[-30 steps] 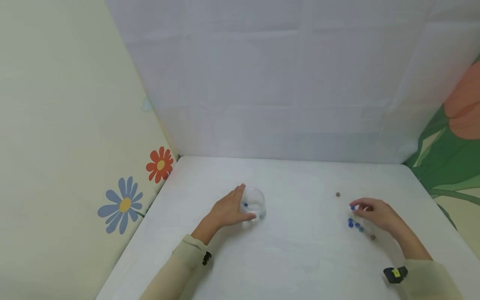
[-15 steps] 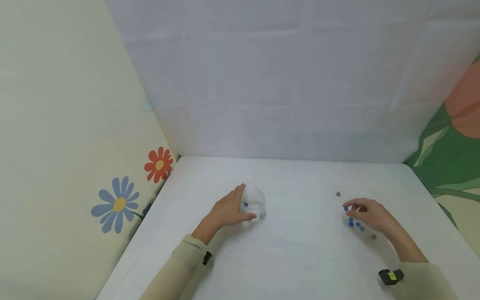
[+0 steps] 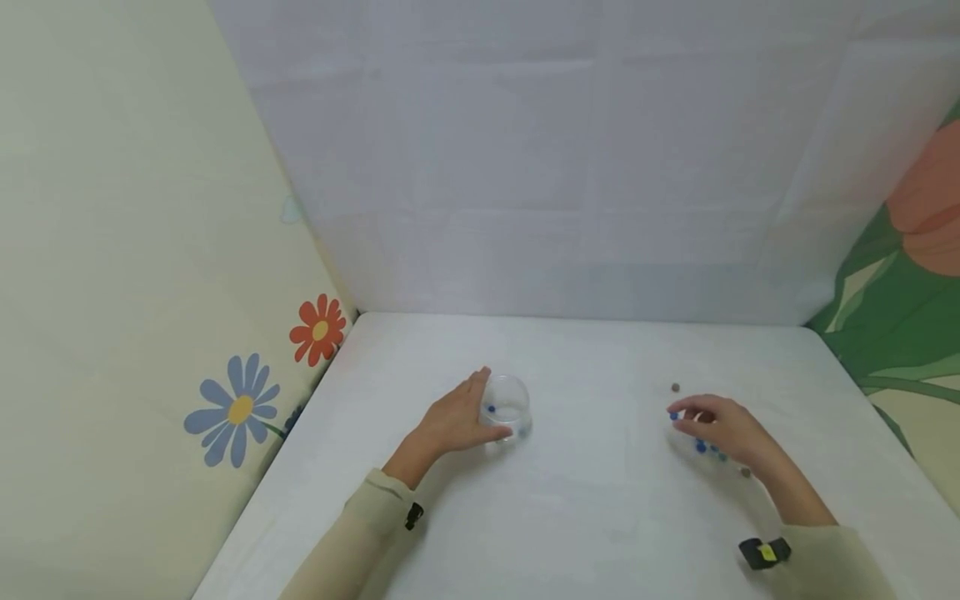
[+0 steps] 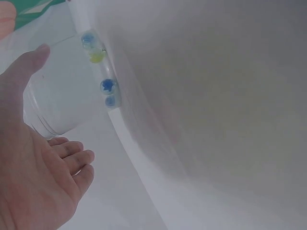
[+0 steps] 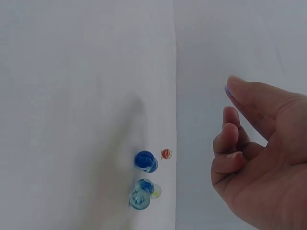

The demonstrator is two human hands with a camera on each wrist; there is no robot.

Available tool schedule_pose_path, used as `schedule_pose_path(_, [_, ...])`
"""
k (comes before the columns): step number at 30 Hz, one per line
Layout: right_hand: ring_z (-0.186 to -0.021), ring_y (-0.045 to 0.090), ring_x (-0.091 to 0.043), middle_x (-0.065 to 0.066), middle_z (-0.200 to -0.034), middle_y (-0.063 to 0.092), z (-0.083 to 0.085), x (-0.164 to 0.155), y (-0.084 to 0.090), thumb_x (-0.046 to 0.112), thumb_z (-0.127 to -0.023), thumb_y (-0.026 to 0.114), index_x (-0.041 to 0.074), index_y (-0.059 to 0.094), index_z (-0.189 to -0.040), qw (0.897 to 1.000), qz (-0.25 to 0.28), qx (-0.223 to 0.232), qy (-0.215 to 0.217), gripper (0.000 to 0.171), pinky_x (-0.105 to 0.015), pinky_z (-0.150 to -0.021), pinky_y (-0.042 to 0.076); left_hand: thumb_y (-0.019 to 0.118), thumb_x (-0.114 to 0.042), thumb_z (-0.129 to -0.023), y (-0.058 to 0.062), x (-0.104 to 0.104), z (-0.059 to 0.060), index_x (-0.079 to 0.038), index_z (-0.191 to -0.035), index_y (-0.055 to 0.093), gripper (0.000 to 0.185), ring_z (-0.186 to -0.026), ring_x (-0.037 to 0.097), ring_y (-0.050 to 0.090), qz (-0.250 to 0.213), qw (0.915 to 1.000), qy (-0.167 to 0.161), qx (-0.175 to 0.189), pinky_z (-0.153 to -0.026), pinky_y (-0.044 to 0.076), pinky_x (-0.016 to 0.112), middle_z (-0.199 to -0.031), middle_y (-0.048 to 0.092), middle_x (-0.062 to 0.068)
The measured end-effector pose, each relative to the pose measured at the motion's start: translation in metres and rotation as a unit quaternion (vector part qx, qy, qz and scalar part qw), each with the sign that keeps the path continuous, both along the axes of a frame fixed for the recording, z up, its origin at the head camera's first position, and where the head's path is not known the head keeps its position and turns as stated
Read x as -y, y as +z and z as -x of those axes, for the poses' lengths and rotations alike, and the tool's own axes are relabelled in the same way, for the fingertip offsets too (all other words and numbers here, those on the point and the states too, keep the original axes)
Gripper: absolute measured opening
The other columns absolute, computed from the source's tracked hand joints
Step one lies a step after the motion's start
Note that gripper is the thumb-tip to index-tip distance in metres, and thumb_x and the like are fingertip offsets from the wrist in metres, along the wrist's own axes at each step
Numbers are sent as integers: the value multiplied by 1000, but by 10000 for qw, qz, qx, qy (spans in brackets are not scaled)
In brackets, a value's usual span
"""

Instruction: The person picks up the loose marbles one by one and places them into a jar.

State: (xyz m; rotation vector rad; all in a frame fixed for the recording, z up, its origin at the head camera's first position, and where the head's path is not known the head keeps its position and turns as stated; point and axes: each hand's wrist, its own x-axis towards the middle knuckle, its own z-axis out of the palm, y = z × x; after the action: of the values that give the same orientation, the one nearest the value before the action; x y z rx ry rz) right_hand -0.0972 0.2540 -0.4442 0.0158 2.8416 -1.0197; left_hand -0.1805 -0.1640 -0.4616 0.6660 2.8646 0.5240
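The left hand (image 3: 453, 421) holds a clear round jar (image 4: 67, 91) from its left side, thumb and fingers spread around the wall. At the jar's bottom lie several glass marbles (image 4: 108, 86), blue ones and a yellow one. The right hand (image 3: 723, 425) pinches a blue marble (image 3: 673, 415) between thumb and index finger, raised over the table; in the right wrist view only a sliver of it shows at the fingertips. Below that hand lie loose marbles: a dark blue one (image 5: 144, 159), a light blue swirled one (image 5: 139, 200) and a small orange-red one (image 5: 166, 154), among others.
The white table (image 3: 570, 517) carries all of this. A brownish marble (image 3: 676, 387) lies beyond the right hand, and another brownish marble (image 3: 746, 472) is near the right forearm. A white sheet (image 3: 525, 167) hangs at the back; a flowered wall (image 3: 135, 250) flanks the left.
The right hand has moved left with the blue marble, away from the loose marbles. The left hand and the jar stay in place.
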Motion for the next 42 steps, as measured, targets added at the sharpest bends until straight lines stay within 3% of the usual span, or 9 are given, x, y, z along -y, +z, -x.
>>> schedule_pose_path(19, [-84,56,-19,-5,-95,64,2,33,4,19,-95,71,5,72,-117,9979,253,-460,380,26,-32,-65,45,69,-69,-83,-1,-1,-4,-9,-163,14,114,-149,31,34,-4,10000,60,66,-112,41,51,-166,25,13])
schedule_pose_path(27, [-87,57,-20,-5,-97,65,7,50,9,20,-94,71,8,73,-117,9987,250,-350,289,26,-32,-67,45,70,-68,-83,0,-2,-4,-9,-163,14,114,-149,31,34,30,10000,73,52,-113,40,50,-166,26,13])
schedule_pose_path(30, [-87,57,-19,-3,-96,66,10,54,9,20,-95,71,9,73,-117,9981,272,-435,340,25,-38,-73,46,70,-67,-83,1,-2,-4,-8,-163,15,113,-148,32,35,0,10000,54,37,-112,41,51,-165,27,14])
schedule_pose_path(31, [-87,58,-19,-3,-96,66,11,56,9,19,-95,71,9,73,-117,9978,299,-474,364,24,-44,-80,47,70,-67,-83,2,-2,-5,-8,-162,15,113,-148,32,35,3,10000,42,17,-112,41,51,-165,27,15])
schedule_pose_path(33, [-86,58,-19,-3,-95,66,12,57,10,19,-95,71,9,73,-116,9968,365,-569,423,24,-58,-98,41,70,-67,-83,2,-2,-5,-7,-162,16,113,-147,33,36,12,10000,23,-25,-112,41,51,-165,28,16])
schedule_pose_path(35, [-86,58,-19,-2,-94,67,13,59,10,18,-94,71,9,74,-115,9957,443,-647,486,22,-70,-111,22,70,-67,-83,1,-1,-4,-7,-162,16,113,-147,33,37,20,10000,2,-60,-112,41,50,-164,29,16])
schedule_pose_path(37, [-86,58,-19,-2,-93,67,14,61,10,17,-94,71,9,74,-114,9945,508,-718,576,22,-76,-112,5,70,-68,-83,0,-1,-4,-7,-162,16,113,-147,33,37,34,10000,-12,-86,-112,41,50,-164,29,16])
schedule_pose_path(38, [-85,58,-19,-2,-93,67,14,62,10,17,-94,71,8,74,-114,9939,527,-742,618,22,-77,-111,4,70,-67,-83,0,-1,-4,-7,-162,16,113,-147,33,37,17,10000,-11,-87,-112,41,50,-164,30,17])
schedule_pose_path(42, [-85,58,-16,-1,-93,67,16,66,11,18,-94,72,10,74,-114,9927,489,-799,757,21,-63,-101,35,70,-68,-83,0,0,-4,-7,-162,16,113,-146,33,38,11,10000,-10,-92,-111,42,51,-164,30,17])
